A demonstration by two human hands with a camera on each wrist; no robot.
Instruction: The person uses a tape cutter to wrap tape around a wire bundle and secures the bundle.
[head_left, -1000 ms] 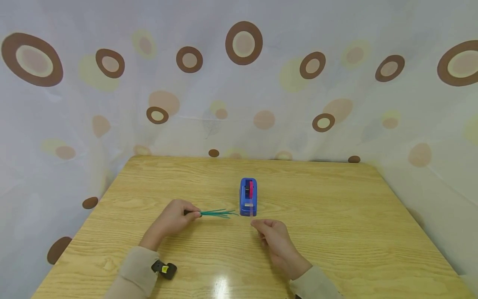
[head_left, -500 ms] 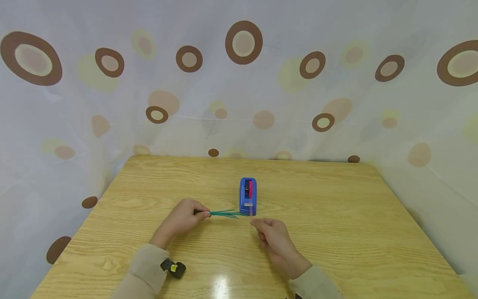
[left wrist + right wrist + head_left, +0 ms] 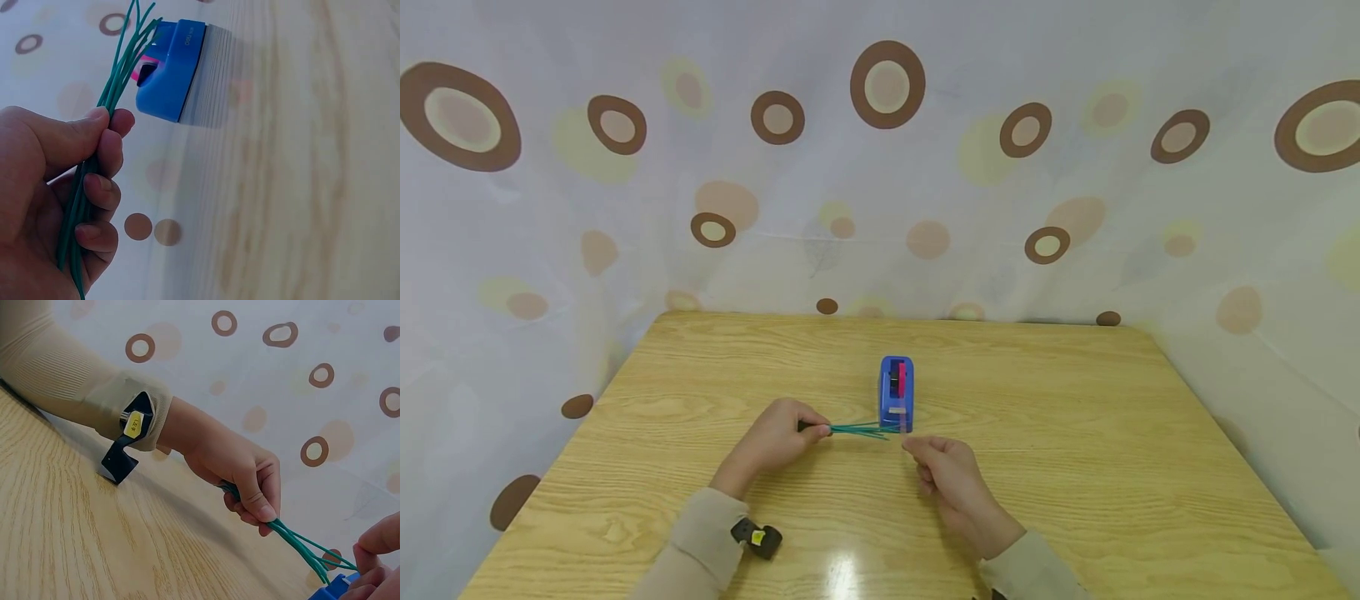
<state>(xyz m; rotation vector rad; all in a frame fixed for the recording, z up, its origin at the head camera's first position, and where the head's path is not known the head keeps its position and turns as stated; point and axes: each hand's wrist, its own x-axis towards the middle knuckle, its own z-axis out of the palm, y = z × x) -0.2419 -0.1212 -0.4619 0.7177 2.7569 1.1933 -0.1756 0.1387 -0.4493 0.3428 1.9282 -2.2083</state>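
My left hand [image 3: 778, 437] grips a bundle of thin green wires [image 3: 853, 430], fingers curled round it. Their loose ends fan out to the right, and the tips reach the front of a blue tape dispenser [image 3: 886, 407]. From the dispenser a strip of clear tape [image 3: 905, 422] is drawn out, its end pinched between thumb and finger of my right hand [image 3: 957, 479]. In the left wrist view the wires [image 3: 115, 87] run through the fist, and the dispenser [image 3: 169, 81] is beyond their tips. Whether wires and tape touch, I cannot tell.
The dispenser stands on a wood-grain table [image 3: 1060, 400]. Behind and beside the table hangs a pale curtain [image 3: 880, 192] with brown and beige circles. A black camera mount [image 3: 757, 537] is strapped on the left sleeve.
My left hand has moved right with the green wires, bringing their tips from left of the dispenser to its front edge by the tape. The right hand has stayed almost still.
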